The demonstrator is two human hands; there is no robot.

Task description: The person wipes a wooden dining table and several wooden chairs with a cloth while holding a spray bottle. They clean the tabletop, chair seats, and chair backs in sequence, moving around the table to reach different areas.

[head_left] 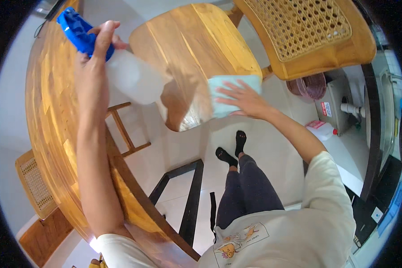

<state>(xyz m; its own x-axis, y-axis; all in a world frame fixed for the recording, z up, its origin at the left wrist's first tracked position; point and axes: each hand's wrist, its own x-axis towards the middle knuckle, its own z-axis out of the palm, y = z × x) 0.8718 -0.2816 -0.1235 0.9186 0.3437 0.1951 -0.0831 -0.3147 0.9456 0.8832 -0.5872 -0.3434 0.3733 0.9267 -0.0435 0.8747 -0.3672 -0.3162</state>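
My left hand point(96, 58) is wrapped round the neck of a spray bottle point(136, 78) with a blue trigger head point(76, 31) and a translucent white body. The bottle is tilted and slightly blurred, held in front of the wooden chair seat point(178, 40). Under my right hand point(241, 98) lies a pale blue-green cloth point(221, 85), pressed flat on the seat's near right edge with the fingers spread. Close to the cloth, the seat's near part shows a shiny reflection.
A long wooden table point(49, 89) curves along the left. The chair's woven cane backrest point(299, 27) rises at the far right. A basket point(312, 87) and a white jug with a red cap point(321, 129) stand at right. Black table legs point(190, 196) are beside my feet.
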